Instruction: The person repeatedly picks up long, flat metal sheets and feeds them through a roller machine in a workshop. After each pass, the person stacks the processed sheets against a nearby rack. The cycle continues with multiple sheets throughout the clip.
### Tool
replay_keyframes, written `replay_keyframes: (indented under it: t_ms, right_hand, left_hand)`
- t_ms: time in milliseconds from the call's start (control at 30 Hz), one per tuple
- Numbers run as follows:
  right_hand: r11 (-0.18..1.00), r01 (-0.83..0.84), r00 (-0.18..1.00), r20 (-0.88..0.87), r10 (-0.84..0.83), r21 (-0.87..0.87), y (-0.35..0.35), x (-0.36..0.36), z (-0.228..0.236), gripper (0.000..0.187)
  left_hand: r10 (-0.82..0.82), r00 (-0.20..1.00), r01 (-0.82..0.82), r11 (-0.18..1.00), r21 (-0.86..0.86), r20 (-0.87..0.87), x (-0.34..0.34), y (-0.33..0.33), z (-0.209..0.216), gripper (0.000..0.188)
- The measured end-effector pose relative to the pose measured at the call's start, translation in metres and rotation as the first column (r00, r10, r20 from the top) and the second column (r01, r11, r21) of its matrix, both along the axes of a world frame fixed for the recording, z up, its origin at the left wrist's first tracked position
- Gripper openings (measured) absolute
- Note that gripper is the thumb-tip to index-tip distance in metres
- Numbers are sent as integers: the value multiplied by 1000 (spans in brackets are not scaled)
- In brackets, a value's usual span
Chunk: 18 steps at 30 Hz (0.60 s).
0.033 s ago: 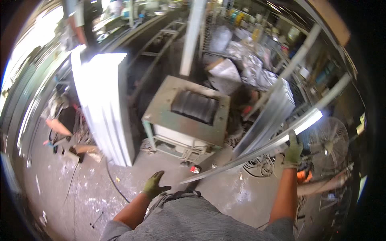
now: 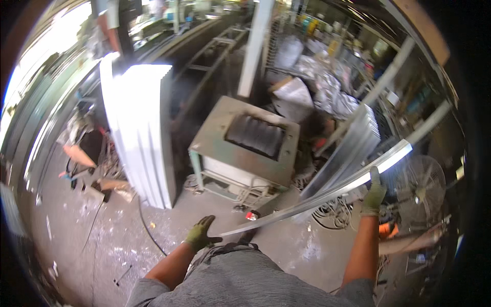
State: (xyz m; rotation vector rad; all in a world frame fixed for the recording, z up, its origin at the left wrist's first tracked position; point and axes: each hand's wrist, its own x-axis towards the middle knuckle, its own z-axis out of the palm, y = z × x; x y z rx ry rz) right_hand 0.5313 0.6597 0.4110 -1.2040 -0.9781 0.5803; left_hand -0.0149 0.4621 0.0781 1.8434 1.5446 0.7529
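A long, thin metal profile (image 2: pixel 317 197) slants across in front of me, its lower end near my waist and its bright upper end at the right. My right hand (image 2: pixel 374 194), in a yellow-green glove, grips it towards that upper end. My left hand (image 2: pixel 201 233), gloved alike, is open with thumb and fingers apart, right beside the profile's lower end; whether they touch I cannot tell. Beyond stands a worn greenish metal work stand (image 2: pixel 204 138) with a dark ribbed block (image 2: pixel 255 135) in its top.
A stack of bright metal profiles (image 2: pixel 143 138) leans upright at left, another stack (image 2: pixel 342 153) at right. A caged fan (image 2: pixel 419 184) stands beyond my right hand. Coiled cable (image 2: pixel 332 214), a black hose (image 2: pixel 146 225) and a small red-and-white object (image 2: pixel 252 215) lie on the floor.
The gap between my left hand and the profile's lower end has narrowed. My right hand keeps its grip. The whole view has shifted slightly.
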Motion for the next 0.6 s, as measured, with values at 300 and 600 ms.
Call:
replay_keyframes:
  t_ms: [300,600]
  right_hand:
    - [932,-343,899,-329,289,-118,33,-161,-27,84]
    - [615,-671,735,-480,479,-414,-10,-300,-166,86]
  left_hand:
    - [239,955,-235,971,44,-175,-76,-88,16,43]
    - [361,886,-367,930,34,-293,-15,-75,105,37]
